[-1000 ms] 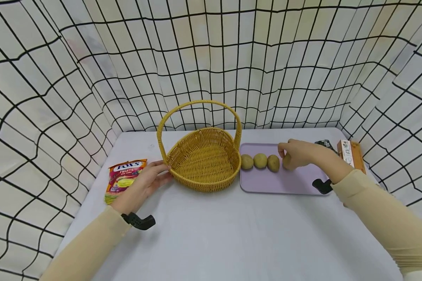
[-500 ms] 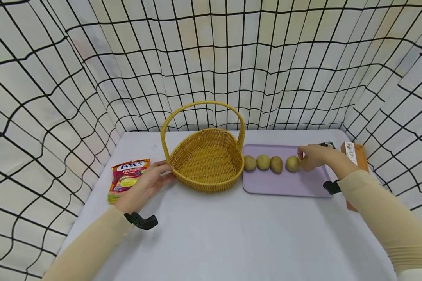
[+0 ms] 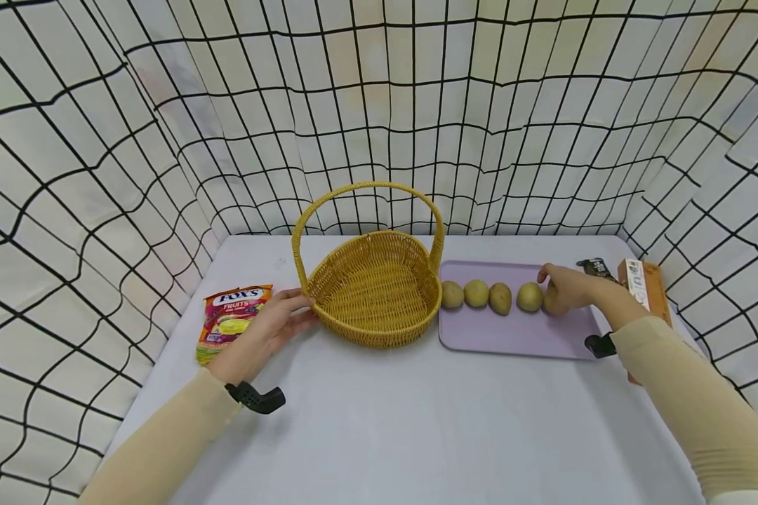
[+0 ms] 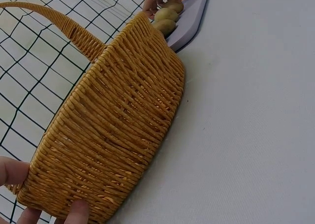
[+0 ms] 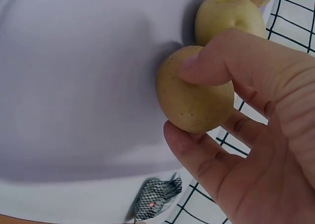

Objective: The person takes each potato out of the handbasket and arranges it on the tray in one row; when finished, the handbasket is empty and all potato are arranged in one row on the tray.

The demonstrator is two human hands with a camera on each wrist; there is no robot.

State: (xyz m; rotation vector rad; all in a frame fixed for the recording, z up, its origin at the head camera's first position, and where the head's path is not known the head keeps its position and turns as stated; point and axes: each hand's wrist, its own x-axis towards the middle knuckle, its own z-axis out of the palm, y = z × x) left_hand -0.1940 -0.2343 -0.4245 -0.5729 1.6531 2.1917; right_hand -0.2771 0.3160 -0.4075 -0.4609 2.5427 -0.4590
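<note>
The yellow wicker basket (image 3: 379, 330) with a tall arched handle stands mid-table. My left hand (image 3: 271, 322) grips its left end; in the left wrist view the thumb (image 4: 14, 171) lies at the rim and the fingertips (image 4: 78, 211) against the woven outside. To the basket's right is a lilac tray (image 3: 512, 344) bearing a row of several potatoes (image 3: 476, 293). My right hand (image 3: 571, 289) holds the rightmost potato (image 5: 189, 98) over the tray, thumb on top and fingers around its side. Right beside it sits another potato (image 5: 229, 17).
A Fox's Fruits candy bag (image 3: 234, 315) lies left of the basket, partly behind my left hand. Beyond the tray's right end are a small black patterned packet (image 3: 596, 268) and an orange-brown box (image 3: 655, 287). Black netting (image 3: 391, 133) over white cloth encloses the table's back and sides.
My right hand has let go of one potato at the end of the row, moved right and taken hold of another. The left hand stays on the basket; the head view shifts slightly.
</note>
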